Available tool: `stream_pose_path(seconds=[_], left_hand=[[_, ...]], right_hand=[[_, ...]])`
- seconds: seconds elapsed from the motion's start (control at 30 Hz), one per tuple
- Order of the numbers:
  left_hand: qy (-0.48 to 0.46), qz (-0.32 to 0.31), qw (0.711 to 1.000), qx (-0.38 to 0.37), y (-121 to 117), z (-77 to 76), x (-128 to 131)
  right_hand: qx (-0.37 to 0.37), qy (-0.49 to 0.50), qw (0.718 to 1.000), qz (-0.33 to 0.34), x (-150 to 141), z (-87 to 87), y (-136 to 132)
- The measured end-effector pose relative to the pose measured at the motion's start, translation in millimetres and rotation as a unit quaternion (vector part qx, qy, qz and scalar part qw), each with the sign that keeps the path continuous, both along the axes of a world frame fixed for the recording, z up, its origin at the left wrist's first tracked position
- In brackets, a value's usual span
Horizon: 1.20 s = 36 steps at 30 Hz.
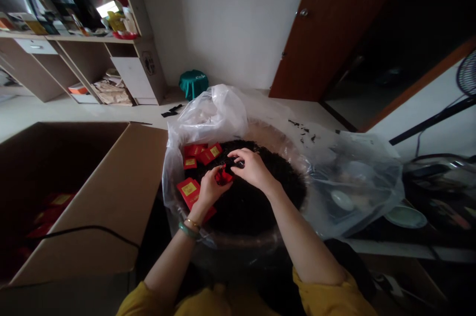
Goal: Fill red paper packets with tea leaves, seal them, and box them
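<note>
A wide round container lined with a clear plastic bag (219, 110) stands before me, filled with dark dried leaves that look like tea (249, 212). Above them, my left hand (211, 191) is closed around a small red packet (224, 176). My right hand (255, 169) is at the packet's right side, its fingers curled together on a dark pinch of tea leaves. More red packets with yellow labels lie on the leaves to the left, some behind (210, 154) and one beside my left wrist (189, 190).
An open cardboard box (111, 192) with red packets (55, 207) inside stands at the left. Behind are a teal covered bin (193, 84) and a shelf unit (148, 65). Spilled leaves (303, 129) and a pale dish (406, 217) are to the right, near a fan (467, 73).
</note>
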<state>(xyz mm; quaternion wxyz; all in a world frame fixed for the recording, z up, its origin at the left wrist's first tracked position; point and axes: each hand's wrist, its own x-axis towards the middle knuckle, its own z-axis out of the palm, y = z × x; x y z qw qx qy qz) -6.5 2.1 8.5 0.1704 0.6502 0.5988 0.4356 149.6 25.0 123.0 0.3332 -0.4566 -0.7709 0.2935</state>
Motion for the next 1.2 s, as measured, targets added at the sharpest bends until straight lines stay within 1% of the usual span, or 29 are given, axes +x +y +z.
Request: stream_pose_path(seconds=[0.13, 0.23, 0.33, 0.4, 0.47, 0.57, 0.63, 0.73, 0.83, 0.9, 0.97, 1.07, 1.13, 1.2], left_hand=[[0.005, 0.003, 1.0, -0.003, 1, 1.3, 4], [-0.004, 0.008, 1.0, 0.004, 0, 1.7, 5], [-0.038, 0.012, 0.999, 0.005, 0, 0.7, 6], [-0.058, 0.011, 0.998, 0.009, -1, -0.9, 7], [-0.066, 0.009, 0.998, 0.019, -2, -2.4, 11], [-0.07, 0.006, 0.997, 0.024, -5, -1.5, 16], [-0.069, -0.013, 0.997, 0.028, -7, 2.3, 19], [-0.041, -0.06, 0.995, 0.063, -10, 10.9, 19], [-0.027, -0.08, 0.991, 0.102, -11, 15.9, 15], [-0.058, -0.08, 0.988, 0.119, -9, 15.0, 11], [-0.101, -0.058, 0.986, 0.119, -6, 11.8, 7], [-0.131, -0.003, 0.99, 0.058, -2, 7.3, 3], [-0.134, 0.003, 0.991, 0.027, 0, 6.7, 2], [-0.124, -0.016, 0.992, 0.002, 0, 7.6, 3]], right_hand=[[-0.008, 0.069, 0.998, 0.008, -6, -7.1, 0], [-0.002, 0.112, 0.994, 0.015, -4, -8.0, -1], [0.021, 0.124, 0.992, -0.011, 2, -7.1, -4], [0.04, 0.078, 0.996, -0.022, 5, -7.7, -8], [0.053, -0.025, 0.998, -0.023, 5, -10.1, -13], [0.046, -0.175, 0.983, -0.037, 1, -16.5, -17], [0.033, -0.224, 0.973, -0.045, -1, -20.6, -17], [0.022, -0.248, 0.968, -0.036, -1, -24.4, -15], [0.017, -0.243, 0.97, -0.017, 4, -26.1, -12], [0.022, -0.225, 0.974, -0.001, 9, -27.0, -10], [0.029, -0.198, 0.98, 0.013, 16, -27.8, -9], [0.039, -0.131, 0.991, 0.009, 27, -28.1, -7], [0.043, -0.101, 0.994, -0.005, 32, -27.2, -7], [0.044, -0.081, 0.995, -0.026, 36, -25.6, -7]])
